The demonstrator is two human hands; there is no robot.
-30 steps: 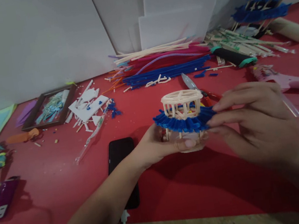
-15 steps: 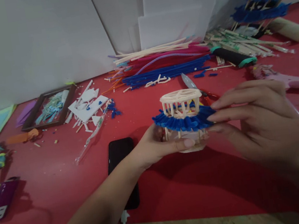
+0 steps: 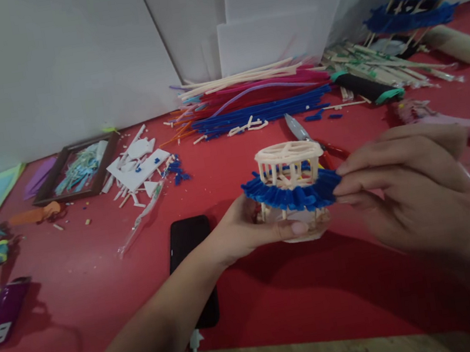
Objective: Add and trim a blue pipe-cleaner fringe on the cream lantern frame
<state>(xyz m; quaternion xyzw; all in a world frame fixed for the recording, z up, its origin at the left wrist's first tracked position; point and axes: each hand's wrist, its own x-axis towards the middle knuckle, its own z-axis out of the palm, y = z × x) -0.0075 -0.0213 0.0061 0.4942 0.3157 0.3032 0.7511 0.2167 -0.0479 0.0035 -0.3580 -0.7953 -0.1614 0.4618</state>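
Observation:
Before me is a small round pavilion model (image 3: 288,158), made of cream sticks in two tiers with a white base. A ring of blue pipe-cleaner fringe (image 3: 291,194) circles its middle like a roof edge. My left hand (image 3: 248,230) wraps around the lower tier, thumb across the front. The fingertips of my right hand (image 3: 411,190) pinch the right edge of the blue fringe. Behind the model lie red-handled pliers (image 3: 299,130), their handles partly hidden by it.
Bundles of coloured pipe cleaners (image 3: 260,109) lie along the wall. A larger blue-roofed model (image 3: 414,13) stands back right, near a pink glue gun (image 3: 468,127). Left are a black phone (image 3: 189,237), white scraps (image 3: 140,170) and a brown frame (image 3: 75,168).
The model has shifted slightly right and tipped a little, showing more of its top. My right fingers still pinch the fringe's right edge.

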